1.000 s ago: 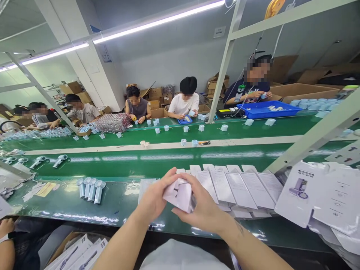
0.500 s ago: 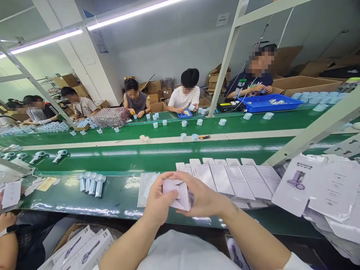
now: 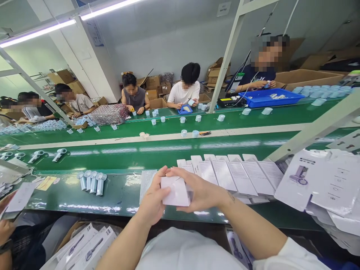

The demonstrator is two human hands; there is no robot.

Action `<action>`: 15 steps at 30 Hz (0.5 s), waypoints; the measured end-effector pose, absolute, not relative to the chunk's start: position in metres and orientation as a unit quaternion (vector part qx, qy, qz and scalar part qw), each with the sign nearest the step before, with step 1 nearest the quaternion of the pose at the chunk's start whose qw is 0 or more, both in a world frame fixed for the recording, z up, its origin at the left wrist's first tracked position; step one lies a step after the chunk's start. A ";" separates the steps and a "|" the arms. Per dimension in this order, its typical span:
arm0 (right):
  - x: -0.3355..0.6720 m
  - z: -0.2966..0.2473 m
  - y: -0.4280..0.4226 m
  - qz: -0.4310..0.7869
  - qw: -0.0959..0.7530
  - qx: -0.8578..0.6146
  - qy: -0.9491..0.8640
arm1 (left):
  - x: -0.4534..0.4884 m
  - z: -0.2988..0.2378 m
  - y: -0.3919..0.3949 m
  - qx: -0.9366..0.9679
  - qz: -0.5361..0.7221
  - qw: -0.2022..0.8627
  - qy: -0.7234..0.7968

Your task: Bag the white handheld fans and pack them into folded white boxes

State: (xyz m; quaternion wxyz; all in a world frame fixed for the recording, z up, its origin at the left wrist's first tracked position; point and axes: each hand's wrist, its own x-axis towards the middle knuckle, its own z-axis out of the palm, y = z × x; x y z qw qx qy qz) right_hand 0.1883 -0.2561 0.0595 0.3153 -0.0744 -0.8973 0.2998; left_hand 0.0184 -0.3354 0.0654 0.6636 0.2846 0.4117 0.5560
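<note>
- End of the box (image 3: 174,193) now sits flat, gap gone; I judge that end closed.
- My left hand (image 3: 154,198) and right hand (image 3: 201,190) both wrap it, over the table (image 3: 120,187).

A green counter (image 3: 120,187) runs beneath the left hand (image 3: 154,198) and the right hand (image 3: 197,191), its glossy top catching bright reflections. Just beyond the hands lies a long green belt (image 3: 112,157), edged on its far side by a pale strip (image 3: 120,139). Well past the hands stands a plain grey wall (image 3: 168,41) with a small notice (image 3: 224,9) high up, and cardboard boxes (image 3: 153,82) are piled at its foot. Far off to the left of the left hand rises a thick white pillar (image 3: 84,56). Above that side, a tube light (image 3: 39,33) glows. A pale metal post (image 3: 225,62) leans beyond the right hand; a slanting beam (image 3: 315,125) stands farther right.
</note>
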 end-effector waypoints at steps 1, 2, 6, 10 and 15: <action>0.186 0.060 -0.256 0.293 0.320 -0.075 -0.898 | 0.014 0.065 -0.332 0.274 0.557 0.670 0.407; 0.182 0.059 -0.257 0.284 0.325 -0.076 -0.899 | 0.009 0.064 -0.329 0.258 0.560 0.674 0.407; 0.168 0.039 -0.265 0.209 0.329 -0.061 -0.919 | -0.011 0.048 -0.319 0.192 0.485 0.730 0.442; 0.161 -0.006 -0.277 0.104 0.303 -0.031 -0.947 | -0.035 0.019 -0.320 0.201 0.324 0.800 0.464; 0.180 -0.048 -0.290 0.122 0.297 -0.202 -0.925 | -0.039 -0.013 -0.291 0.313 0.342 0.660 0.591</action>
